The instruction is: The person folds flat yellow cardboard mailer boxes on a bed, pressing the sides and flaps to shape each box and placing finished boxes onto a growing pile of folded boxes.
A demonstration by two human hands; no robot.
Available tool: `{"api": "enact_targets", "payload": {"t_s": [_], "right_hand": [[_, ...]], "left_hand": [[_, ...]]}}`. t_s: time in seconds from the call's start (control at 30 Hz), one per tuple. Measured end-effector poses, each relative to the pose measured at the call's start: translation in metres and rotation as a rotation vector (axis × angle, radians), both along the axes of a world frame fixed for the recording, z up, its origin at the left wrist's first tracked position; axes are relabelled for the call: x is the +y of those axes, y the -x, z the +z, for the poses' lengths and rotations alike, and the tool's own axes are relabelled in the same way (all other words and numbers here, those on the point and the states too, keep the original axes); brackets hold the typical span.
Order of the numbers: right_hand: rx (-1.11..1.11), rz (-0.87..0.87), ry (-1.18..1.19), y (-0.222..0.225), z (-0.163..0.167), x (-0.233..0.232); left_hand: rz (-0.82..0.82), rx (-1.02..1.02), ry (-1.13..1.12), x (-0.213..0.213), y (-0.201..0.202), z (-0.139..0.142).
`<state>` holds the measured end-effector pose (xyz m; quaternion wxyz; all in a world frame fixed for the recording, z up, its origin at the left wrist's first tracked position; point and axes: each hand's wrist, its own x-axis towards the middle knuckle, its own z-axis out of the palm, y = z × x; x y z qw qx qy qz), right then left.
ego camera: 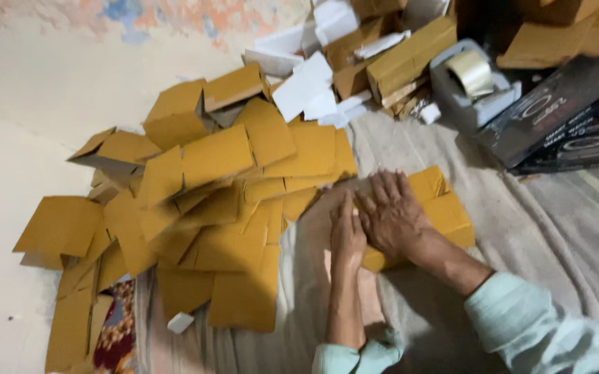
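Note:
A small yellow-brown cardboard box (445, 208) lies on a grey cloth (556, 228). My right hand (393, 215) presses flat on top of it, fingers spread. My left hand (348, 235) stands on edge against the box's left side, fingers together and straight. Both arms wear pale green sleeves. The part of the box under my right palm is hidden.
A heap of folded and flat cardboard boxes (202, 194) spreads to the left. Further boxes and white packets (313, 90) pile up at the back. A grey tape dispenser (472, 83) and a black carton (562, 118) sit at the right.

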<state>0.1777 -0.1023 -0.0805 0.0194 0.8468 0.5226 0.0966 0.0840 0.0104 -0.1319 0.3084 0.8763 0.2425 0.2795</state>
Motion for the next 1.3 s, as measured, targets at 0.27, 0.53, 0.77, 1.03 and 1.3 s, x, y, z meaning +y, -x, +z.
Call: {"api": "enact_targets", "payload": {"t_s": [0.27,0.53,0.77,1.03,1.3], "right_hand": [[0.098,-0.235,-0.109,-0.052,0.006,-0.044],[0.089,-0.112,-0.099,-0.049,0.008,-0.039],[-0.025,-0.216,0.059,-0.044,0.011,-0.050],[0.295,-0.209,-0.121,-0.030,0.039,-0.049],[0.193,-0.207,0.018,-0.027,0.031,-0.053]], "left_hand": [[0.234,0.391,-0.114,-0.028,0.011,0.040],[0.139,0.531,-0.232,-0.056,-0.032,0.057],[0.310,0.639,-0.154,-0.034,-0.020,0.053],[0.274,0.363,-0.288,-0.054,-0.019,0.050],[0.265,0.571,0.021,-0.056,-0.004,0.079]]}}
